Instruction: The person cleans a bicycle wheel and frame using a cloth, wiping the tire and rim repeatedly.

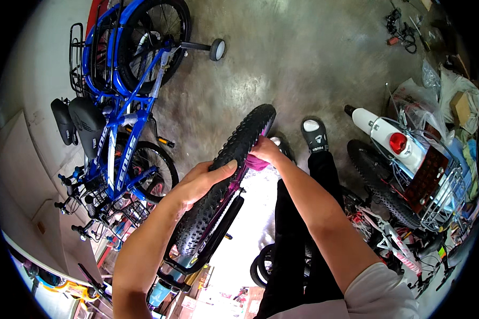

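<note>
A bicycle wheel with a black knobby tyre (238,142) stands tilted in front of me, its purple side facing right. My left hand (205,179) grips the tyre from the left, thumb laid across the tread; the other fingers are hidden behind it. On the right side of the wheel, my right hand (264,151) is closed on a bunched purple-pink cloth (257,163), pressed close to the rim. Its fingertips are partly hidden. A black fork-like frame part (223,231) runs along the wheel toward a light-blue tube (160,293) below.
Blue bicycles (125,143) stand at the left, a training wheel (217,49) sticking out. At the right are a white rear mudguard with a red light (397,142), a wire basket (447,196) and plastic bags (415,101). Tangled black parts (402,32) lie on the concrete floor (287,58).
</note>
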